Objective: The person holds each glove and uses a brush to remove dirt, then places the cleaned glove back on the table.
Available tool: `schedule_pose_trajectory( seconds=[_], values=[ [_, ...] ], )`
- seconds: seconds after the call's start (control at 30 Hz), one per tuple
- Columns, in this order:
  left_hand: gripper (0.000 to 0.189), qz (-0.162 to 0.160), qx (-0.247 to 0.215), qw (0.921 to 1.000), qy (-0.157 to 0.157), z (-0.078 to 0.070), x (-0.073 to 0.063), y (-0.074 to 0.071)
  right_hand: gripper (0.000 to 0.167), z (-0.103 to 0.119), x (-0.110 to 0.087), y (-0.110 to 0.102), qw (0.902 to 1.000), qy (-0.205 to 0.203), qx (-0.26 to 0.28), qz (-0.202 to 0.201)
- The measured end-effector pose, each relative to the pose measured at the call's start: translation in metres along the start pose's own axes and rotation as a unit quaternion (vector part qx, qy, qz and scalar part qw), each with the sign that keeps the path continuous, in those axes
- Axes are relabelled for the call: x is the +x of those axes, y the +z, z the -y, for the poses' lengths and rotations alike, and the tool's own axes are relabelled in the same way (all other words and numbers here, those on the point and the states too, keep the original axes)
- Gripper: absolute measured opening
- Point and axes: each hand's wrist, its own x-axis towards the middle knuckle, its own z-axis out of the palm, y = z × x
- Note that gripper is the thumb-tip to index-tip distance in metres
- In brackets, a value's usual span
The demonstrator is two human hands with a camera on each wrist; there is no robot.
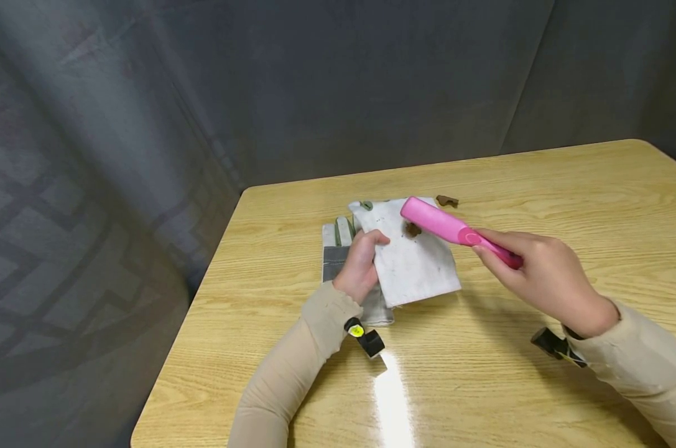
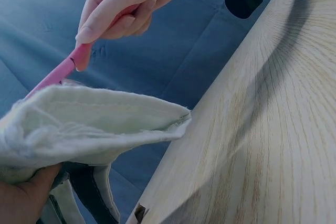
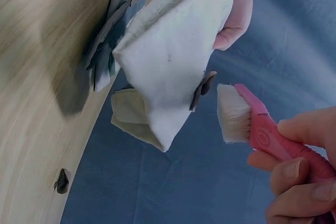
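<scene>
My left hand (image 1: 362,264) grips a white work glove (image 1: 413,270) at its edge, thumb on top, holding it tilted above the table. A dark brown, leaf-like scrap (image 3: 202,90) sits on the glove's surface. In my right hand (image 1: 550,274) is a pink brush (image 1: 435,221), gripped by its handle. Its pale bristles (image 3: 234,116) face the scrap across a small gap in the right wrist view. The left wrist view shows the frayed, open cuff (image 2: 105,111) of the held glove. Beneath the left hand lies another glove (image 1: 333,261), white and grey with green between its fingers.
Another brown scrap (image 1: 447,201) lies on the wooden table (image 1: 517,386), just beyond the held glove. Dark grey curtains (image 1: 371,87) hang behind the table and on its left. Each sleeve carries a small black camera, such as the left one (image 1: 374,343).
</scene>
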Motion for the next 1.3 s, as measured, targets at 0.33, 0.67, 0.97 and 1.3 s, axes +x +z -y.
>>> schedule_pose_trajectory(
  seconds=[0.33,0.67,0.97,1.3],
  values=[
    [0.061,-0.004,-0.009,0.9999,0.000,0.0006,0.0012,-0.0003,0.026,0.0010,-0.0013,0.0034,0.9996,-0.011,0.002,0.028],
    [0.063,0.005,-0.023,0.9997,0.004,-0.0007,0.0008,-0.0022,0.027,-0.0052,-0.0002,0.0041,0.9994,0.007,-0.012,0.031],
    [0.062,0.009,-0.020,0.9997,0.006,-0.0001,0.0007,-0.0014,0.025,-0.0007,0.0008,0.0007,0.9998,0.004,0.006,0.019],
    [0.060,-0.004,-0.021,0.9998,0.002,-0.0005,0.0003,-0.0002,0.027,0.0027,-0.0006,0.0006,0.9996,-0.017,0.007,0.023]
  ],
)
